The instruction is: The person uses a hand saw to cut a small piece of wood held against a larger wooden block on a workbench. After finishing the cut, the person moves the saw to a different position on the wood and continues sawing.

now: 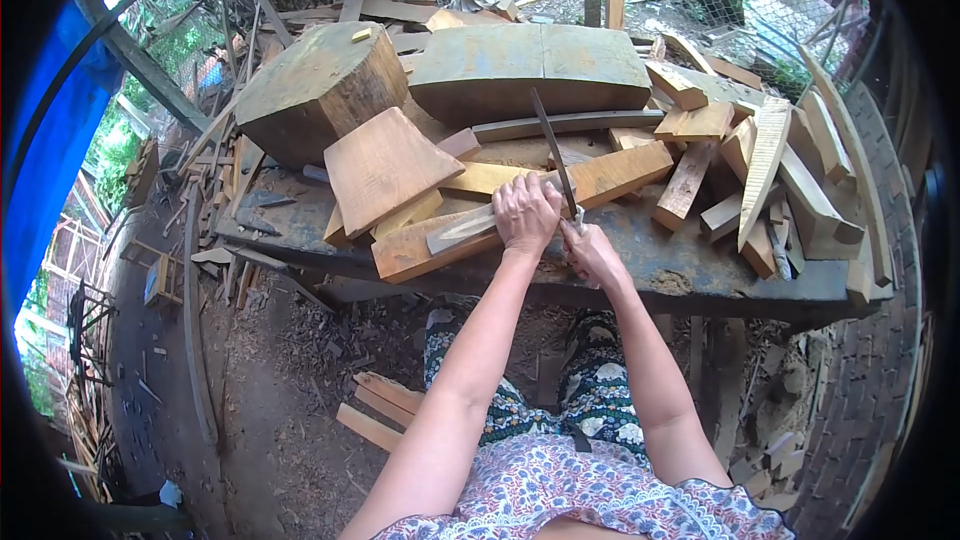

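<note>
My left hand is closed over a short wooden strip, pressing it onto a longer wooden beam that lies across the workbench. In my right hand is the handle of what looks like a handsaw. Its long, dark, narrow blade points away from me, just right of my left fingers, at the strip's end. The teeth are too small to make out. Left of my hands, a flat tapered board rests tilted on other pieces.
Behind my hands stand a large wooden block and a long thick timber. Several offcuts crowd the bench's right side, with a pale pointed piece leaning there. Wood pieces lie on the ground by my legs.
</note>
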Demonstrator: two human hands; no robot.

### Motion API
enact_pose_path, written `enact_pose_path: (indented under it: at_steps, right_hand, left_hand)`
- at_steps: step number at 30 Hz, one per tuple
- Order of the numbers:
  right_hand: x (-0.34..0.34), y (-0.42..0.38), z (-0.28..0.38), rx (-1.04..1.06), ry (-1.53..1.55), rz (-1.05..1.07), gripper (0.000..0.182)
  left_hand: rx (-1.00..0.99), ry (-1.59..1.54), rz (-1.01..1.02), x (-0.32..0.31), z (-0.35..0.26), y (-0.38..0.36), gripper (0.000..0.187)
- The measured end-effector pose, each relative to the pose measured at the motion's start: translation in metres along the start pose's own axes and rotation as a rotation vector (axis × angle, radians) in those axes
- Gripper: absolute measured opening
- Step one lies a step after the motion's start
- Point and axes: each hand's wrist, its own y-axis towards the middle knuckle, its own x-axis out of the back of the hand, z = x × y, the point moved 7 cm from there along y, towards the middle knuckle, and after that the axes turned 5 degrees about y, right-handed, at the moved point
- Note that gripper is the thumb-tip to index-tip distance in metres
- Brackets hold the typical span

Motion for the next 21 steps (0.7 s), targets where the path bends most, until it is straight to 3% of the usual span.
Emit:
enact_pose_path:
  at_steps: [21]
  right_hand:
    - [-0.0031, 0.0059, -0.0063, 0.094, -0.065, -0.179, 0.047]
  left_hand:
    - [-0.018, -0.009, -0.001, 0.0019, 0.0000, -0.0003, 0.028]
